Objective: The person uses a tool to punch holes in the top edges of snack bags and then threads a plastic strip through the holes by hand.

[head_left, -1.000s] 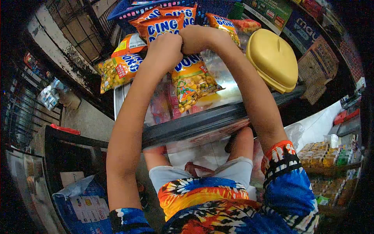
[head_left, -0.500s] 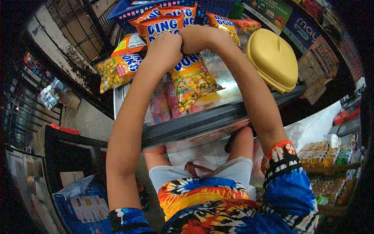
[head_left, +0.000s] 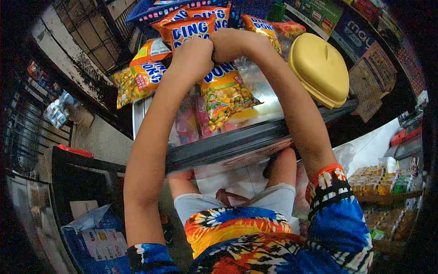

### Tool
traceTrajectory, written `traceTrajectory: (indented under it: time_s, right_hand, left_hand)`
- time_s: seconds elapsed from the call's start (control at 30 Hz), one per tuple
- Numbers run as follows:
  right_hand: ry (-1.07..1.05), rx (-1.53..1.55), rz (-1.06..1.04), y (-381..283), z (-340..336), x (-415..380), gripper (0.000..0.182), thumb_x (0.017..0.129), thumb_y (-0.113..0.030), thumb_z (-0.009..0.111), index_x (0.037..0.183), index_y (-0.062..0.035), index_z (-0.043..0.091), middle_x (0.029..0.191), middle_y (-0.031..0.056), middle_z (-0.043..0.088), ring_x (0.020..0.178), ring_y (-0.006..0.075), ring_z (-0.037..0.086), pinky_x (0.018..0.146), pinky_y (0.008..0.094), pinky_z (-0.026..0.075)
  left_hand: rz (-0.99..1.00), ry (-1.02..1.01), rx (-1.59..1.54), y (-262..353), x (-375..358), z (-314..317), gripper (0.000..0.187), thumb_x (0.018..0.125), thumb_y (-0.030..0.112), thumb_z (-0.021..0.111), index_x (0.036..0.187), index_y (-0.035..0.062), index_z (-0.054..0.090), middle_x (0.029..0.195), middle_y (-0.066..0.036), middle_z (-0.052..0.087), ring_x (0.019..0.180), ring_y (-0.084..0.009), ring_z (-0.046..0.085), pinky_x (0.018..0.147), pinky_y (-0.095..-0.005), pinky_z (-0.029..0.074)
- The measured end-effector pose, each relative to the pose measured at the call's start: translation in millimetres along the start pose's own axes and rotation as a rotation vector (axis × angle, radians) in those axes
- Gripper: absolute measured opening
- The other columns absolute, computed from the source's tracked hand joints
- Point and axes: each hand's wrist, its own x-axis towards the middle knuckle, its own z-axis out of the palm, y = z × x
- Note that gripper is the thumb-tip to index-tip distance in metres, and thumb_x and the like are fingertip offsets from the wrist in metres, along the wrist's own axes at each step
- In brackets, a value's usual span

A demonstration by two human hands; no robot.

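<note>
A yellow-and-orange bag of Ding Dong mixed nuts [head_left: 226, 98] hangs below my two hands, its printed front facing me. My left hand [head_left: 194, 57] is closed at the bag's top edge, knuckles up. Pressed close beside it, my right hand [head_left: 230, 44] is closed on the same edge. The fingertips and the top seam are hidden behind the hands. Just beyond stand more Ding Dong bags [head_left: 189, 29], and another nut bag [head_left: 137, 82] lies to the left of my left wrist.
A blue plastic basket [head_left: 139, 17] stands at the back. To the right sits a yellow lidded container [head_left: 319, 68] on the display case, whose dark front edge [head_left: 228, 145] crosses before me. Another snack bag [head_left: 264, 31] lies behind my right forearm. Packed goods [head_left: 374, 180] fill a lower right shelf.
Almost nothing differs. Both hands stay closed together at the top of the nut bag, with only a very slight shift of the forearms.
</note>
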Motion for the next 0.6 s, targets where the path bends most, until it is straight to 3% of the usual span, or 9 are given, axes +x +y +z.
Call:
traceTrajectory:
  time_s: [0.07, 0.3, 0.4, 0.47, 0.6]
  right_hand:
    - [-0.016, 0.005, 0.013, 0.2, -0.1, 0.7, 0.032, 0.068, -0.029, 0.059, 0.083, -0.0015, 0.066, 0.083, 0.019, 0.064, 0.076, 0.0295, 0.064, 0.07, 0.0376, 0.05]
    - [-0.007, 0.013, 0.039, 0.4, 1.1, 1.0, 0.032, 0.068, -0.029, 0.059, 0.084, -0.0017, 0.066, 0.084, 0.0186, 0.064, 0.076, 0.029, 0.064, 0.07, 0.0374, 0.05]
    - [-0.005, 0.019, 0.058, 0.9, 3.2, 2.3, 0.032, 0.068, -0.029, 0.059, 0.084, -0.0021, 0.066, 0.084, 0.0186, 0.064, 0.076, 0.0286, 0.064, 0.07, 0.0374, 0.05]
    - [0.024, 0.036, 0.033, -2.9, -0.8, -3.2, 0.026, 0.067, -0.022, 0.059, 0.079, -0.001, 0.065, 0.08, 0.0218, 0.062, 0.079, 0.034, 0.062, 0.071, 0.0403, 0.049]
    - [0.012, 0.04, 0.021, -1.5, -0.2, -3.3, 0.025, 0.067, -0.022, 0.058, 0.079, -0.0012, 0.065, 0.081, 0.0216, 0.062, 0.079, 0.0342, 0.062, 0.071, 0.0405, 0.049]
  left_hand:
    - [-0.003, -0.045, 0.033, -0.2, 1.1, -0.1, 0.02, 0.068, 0.008, 0.057, 0.085, -0.0001, 0.064, 0.089, -0.021, 0.062, 0.086, -0.0347, 0.06, 0.074, -0.0439, 0.049]
    - [0.008, -0.021, 0.033, -1.4, 1.3, 2.2, 0.019, 0.067, 0.008, 0.058, 0.083, -0.0005, 0.064, 0.087, -0.021, 0.062, 0.084, -0.035, 0.061, 0.073, -0.044, 0.049]
    - [0.022, 0.02, 0.002, -0.6, -0.3, 0.6, 0.02, 0.065, 0.006, 0.057, 0.081, -0.005, 0.062, 0.085, -0.026, 0.059, 0.082, -0.0389, 0.059, 0.076, -0.0441, 0.047]
    - [0.013, 0.006, 0.0, 0.1, -0.9, -0.3, 0.02, 0.065, 0.006, 0.057, 0.08, -0.0049, 0.062, 0.085, -0.026, 0.059, 0.081, -0.039, 0.059, 0.075, -0.0441, 0.047]
    - [0.025, -0.014, 0.047, -1.3, -0.5, 0.6, 0.02, 0.067, 0.009, 0.059, 0.084, -0.0005, 0.063, 0.086, -0.021, 0.062, 0.083, -0.035, 0.061, 0.072, -0.0442, 0.049]
